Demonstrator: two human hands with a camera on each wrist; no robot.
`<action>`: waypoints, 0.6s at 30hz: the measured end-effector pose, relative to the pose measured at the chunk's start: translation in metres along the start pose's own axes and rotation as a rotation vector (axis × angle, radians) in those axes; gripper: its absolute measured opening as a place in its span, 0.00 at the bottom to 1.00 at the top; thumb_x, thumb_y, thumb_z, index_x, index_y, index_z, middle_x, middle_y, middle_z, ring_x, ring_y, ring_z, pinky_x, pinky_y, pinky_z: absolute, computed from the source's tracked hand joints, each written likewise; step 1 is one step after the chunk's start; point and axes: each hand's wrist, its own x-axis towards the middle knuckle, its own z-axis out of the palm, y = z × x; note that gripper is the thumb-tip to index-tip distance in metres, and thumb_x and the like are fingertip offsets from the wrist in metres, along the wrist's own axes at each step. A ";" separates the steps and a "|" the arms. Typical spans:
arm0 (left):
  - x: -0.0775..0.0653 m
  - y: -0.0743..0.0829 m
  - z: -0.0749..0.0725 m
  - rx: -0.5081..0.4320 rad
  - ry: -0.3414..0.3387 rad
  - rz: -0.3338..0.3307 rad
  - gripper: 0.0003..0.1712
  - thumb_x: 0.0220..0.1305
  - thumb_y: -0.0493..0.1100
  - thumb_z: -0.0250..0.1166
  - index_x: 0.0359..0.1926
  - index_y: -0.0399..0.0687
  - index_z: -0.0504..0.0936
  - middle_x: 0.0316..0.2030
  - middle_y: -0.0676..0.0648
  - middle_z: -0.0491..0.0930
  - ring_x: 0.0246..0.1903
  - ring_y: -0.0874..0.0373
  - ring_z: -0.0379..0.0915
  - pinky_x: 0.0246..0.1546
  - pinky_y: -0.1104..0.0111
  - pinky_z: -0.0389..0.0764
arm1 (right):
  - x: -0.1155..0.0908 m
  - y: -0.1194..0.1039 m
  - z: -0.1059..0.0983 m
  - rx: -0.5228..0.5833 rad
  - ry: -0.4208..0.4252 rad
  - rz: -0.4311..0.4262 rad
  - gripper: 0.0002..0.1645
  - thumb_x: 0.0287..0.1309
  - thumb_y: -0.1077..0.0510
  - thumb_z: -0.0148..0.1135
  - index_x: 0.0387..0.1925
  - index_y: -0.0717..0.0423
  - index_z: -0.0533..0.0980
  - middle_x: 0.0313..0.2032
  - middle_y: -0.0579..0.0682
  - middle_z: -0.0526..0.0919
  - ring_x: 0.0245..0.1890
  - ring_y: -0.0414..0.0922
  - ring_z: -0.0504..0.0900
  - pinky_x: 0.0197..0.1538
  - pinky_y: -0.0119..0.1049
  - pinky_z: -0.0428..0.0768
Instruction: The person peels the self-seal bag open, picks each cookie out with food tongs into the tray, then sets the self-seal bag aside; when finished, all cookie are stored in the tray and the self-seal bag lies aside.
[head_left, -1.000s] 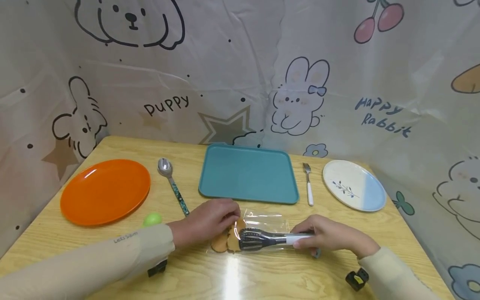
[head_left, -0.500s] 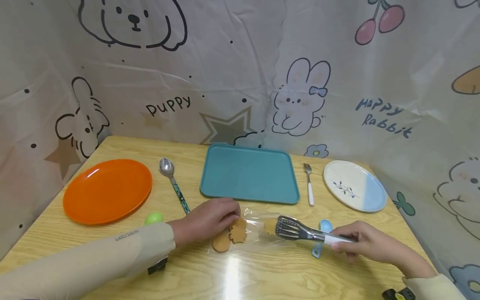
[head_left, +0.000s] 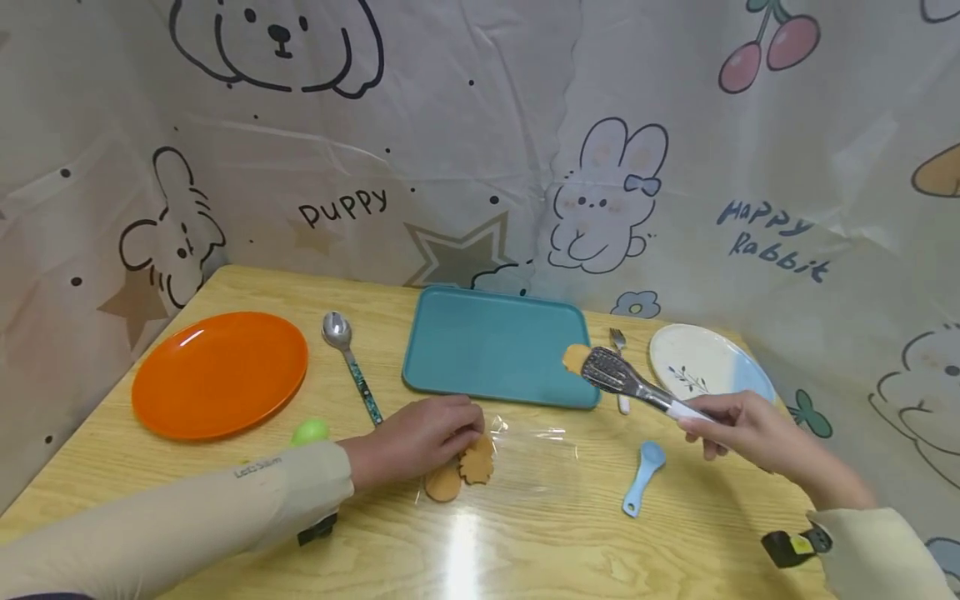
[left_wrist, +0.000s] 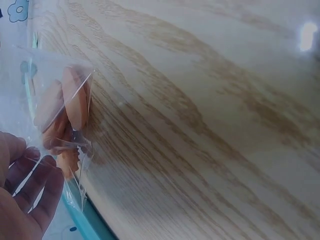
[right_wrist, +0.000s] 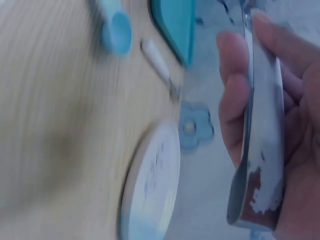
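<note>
Currently, the right hand (head_left: pixel 753 433) is gripping tongs (head_left: pixel 636 387) holding a biscuit (head_left: pixel 574 358); at lower centre, the left hand (head_left: pixel 423 442) is pinching a clear bag (head_left: pixel 534 467).

Pale wood-grained bench (head_left: pixel 570 550) is carrying round orange plate (head_left: pixel 221 375), metal spoon (head_left: pixel 352 364) with green-patterned handle just beside. Rectangular teal tray (head_left: pixel 487 346) is lying at back; white-handled metal fork (head_left: pixel 623 403) between it and round white-and-blue plate (head_left: pixel 686 350). Light-blue spoon (head_left: pixel 642 481), clear plastic bag (head_left: pixel 536 467) with tan pieces (head_left: pixel 476 461) are lying nearer front. Green rounded object (head_left: pixel 311 431) is sitting partly hidden.
</note>
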 end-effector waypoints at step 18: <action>0.005 -0.002 0.006 0.021 -0.029 0.032 0.06 0.72 0.47 0.55 0.41 0.58 0.79 0.36 0.61 0.76 0.34 0.70 0.70 0.38 0.76 0.77 | 0.159 -0.079 0.077 -0.806 0.331 -0.215 0.16 0.68 0.47 0.56 0.46 0.53 0.79 0.33 0.49 0.85 0.30 0.45 0.83 0.30 0.41 0.81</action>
